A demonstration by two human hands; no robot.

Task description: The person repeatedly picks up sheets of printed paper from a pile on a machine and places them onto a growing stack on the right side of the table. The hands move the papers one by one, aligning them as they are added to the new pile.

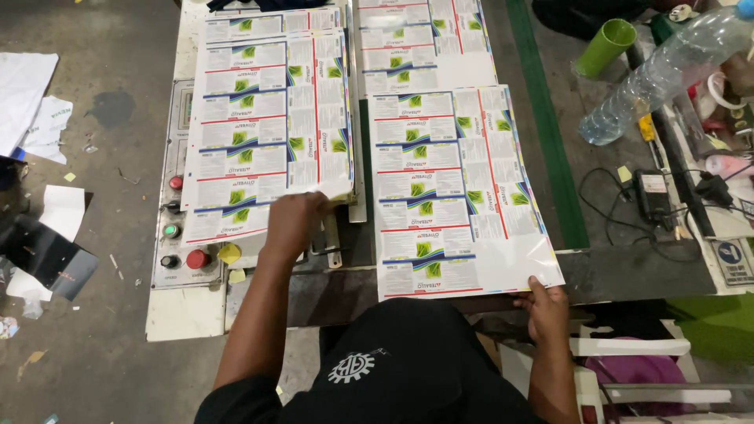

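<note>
Two stacks of glossy white printed label sheets lie side by side on the grey metal tabletop (628,271). The left hand (294,224) presses, fingers curled, on the near edge of the left stack (267,126); the right hand (544,302) pinches the near corner of the right stack (455,196). Left of the left stack sit two red buttons (196,258) and one green button (170,231).

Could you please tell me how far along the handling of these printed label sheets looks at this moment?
Done: one printed sheet already lies further up the machine bed. In hand: the left hand presses the near edge of the left stack of sheets, while the right hand grips the near corner of the right sheet. Left: both lie unaligned, at slightly different angles.
</note>
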